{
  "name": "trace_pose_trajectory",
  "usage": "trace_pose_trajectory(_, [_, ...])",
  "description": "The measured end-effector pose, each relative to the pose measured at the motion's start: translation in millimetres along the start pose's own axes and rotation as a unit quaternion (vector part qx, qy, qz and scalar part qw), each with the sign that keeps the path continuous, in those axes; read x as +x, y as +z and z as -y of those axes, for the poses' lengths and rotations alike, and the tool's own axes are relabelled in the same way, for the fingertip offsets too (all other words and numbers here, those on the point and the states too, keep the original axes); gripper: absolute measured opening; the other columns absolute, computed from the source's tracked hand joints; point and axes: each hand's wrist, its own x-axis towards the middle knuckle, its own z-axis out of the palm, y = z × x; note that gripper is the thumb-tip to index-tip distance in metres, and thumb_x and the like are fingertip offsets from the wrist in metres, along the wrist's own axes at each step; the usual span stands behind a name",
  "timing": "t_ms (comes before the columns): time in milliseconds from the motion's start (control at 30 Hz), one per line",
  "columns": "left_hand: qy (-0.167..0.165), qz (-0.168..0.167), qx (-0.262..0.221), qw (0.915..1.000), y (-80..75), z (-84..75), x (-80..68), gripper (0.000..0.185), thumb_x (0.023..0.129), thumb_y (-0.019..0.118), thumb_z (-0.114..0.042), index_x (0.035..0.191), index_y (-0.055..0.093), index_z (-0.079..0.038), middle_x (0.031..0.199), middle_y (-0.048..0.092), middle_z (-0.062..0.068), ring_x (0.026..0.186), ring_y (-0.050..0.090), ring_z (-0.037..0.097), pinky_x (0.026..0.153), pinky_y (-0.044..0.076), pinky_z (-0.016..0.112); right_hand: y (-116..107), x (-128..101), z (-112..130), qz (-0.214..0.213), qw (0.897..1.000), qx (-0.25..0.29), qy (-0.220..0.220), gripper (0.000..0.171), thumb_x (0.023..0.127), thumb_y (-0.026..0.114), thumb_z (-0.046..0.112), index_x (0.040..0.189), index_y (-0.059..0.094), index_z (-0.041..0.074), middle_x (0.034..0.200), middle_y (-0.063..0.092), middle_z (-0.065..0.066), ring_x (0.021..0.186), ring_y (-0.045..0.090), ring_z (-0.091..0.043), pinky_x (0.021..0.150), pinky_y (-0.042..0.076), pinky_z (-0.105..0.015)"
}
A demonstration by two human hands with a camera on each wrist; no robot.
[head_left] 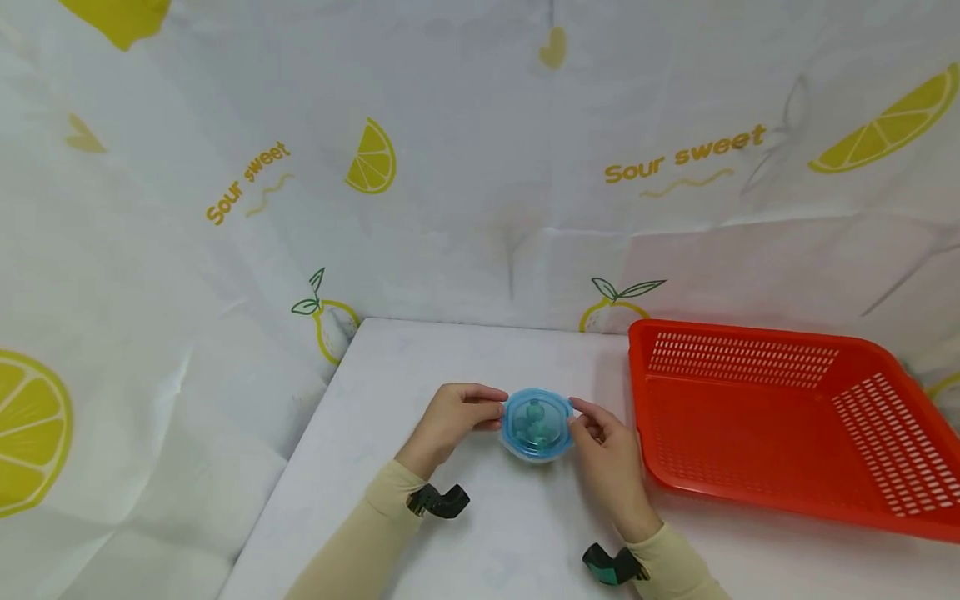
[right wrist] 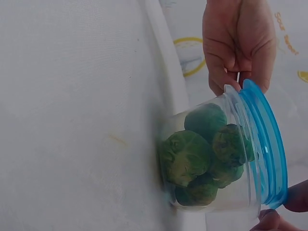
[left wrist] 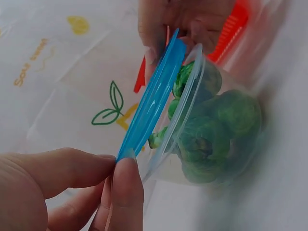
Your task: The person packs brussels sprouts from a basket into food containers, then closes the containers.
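Lid (head_left: 536,414) sits between my hands: left fingers (head_left: 491,410) pinch its left rim, right fingers (head_left: 581,412) clamp its right rim, tub (right wrist: 211,159) beneath.

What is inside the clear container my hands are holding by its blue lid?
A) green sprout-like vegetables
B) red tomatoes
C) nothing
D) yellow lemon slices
A: the right wrist view shows round green vegetables through the clear container wall, under the blue lid.
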Motion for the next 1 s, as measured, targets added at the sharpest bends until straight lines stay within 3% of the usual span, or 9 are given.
trace_pose_trajectory(400, [0.005,0.018,0.061,0.9979,-2.3,1.1,0.0,0.033,0.095,0.083,-0.018,0.125,0.079,-0.006,0.118,0.079,0.011,0.096,0.079,0.016,0.093,0.066,0.033,0.5,3.9,-4.8,0.007,1.000,0.010,0.009,0.031,0.110,0.063,0.021,0.140,0.068,0.011,0.107,0.056,-0.011,0.098,0.051,-0.020,0.070,0.046,-0.017])
trace_pose_trajectory(633, [-0.004,0.019,0.079,0.9967,-3.7,3.1,0.9,0.039,0.091,0.087,-0.015,0.128,0.077,-0.007,0.111,0.075,0.009,0.093,0.076,0.016,0.092,0.066,0.035,1.0,5.5,-5.3,0.019,1.000,0.002,0.021,0.033,0.111,0.060,0.023,0.141,0.066,0.011,0.108,0.058,-0.011,0.097,0.053,-0.021,0.071,0.048,-0.018])
trace_pose_trajectory(833, [-0.037,0.024,0.080,0.9958,-3.5,5.5,1.2,0.039,0.093,0.085,-0.019,0.129,0.076,-0.004,0.109,0.078,0.008,0.088,0.074,0.013,0.088,0.067,0.032,-0.2,6.5,-7.0,0.051,0.997,0.007,0.050,0.040,0.114,0.056,0.030,0.144,0.064,0.005,0.118,0.068,-0.014,0.102,0.061,-0.024,0.080,0.056,-0.019])
trace_pose_trajectory(1000, [-0.062,0.045,0.056,0.9955,-3.3,9.4,4.5,0.039,0.097,0.080,-0.018,0.130,0.074,0.001,0.107,0.078,0.007,0.083,0.072,0.012,0.081,0.066,0.026,-1.2,8.4,-8.4,0.062,0.995,0.025,0.068,0.041,0.113,0.056,0.029,0.143,0.066,0.002,0.113,0.070,-0.013,0.099,0.062,-0.023,0.081,0.057,-0.022])
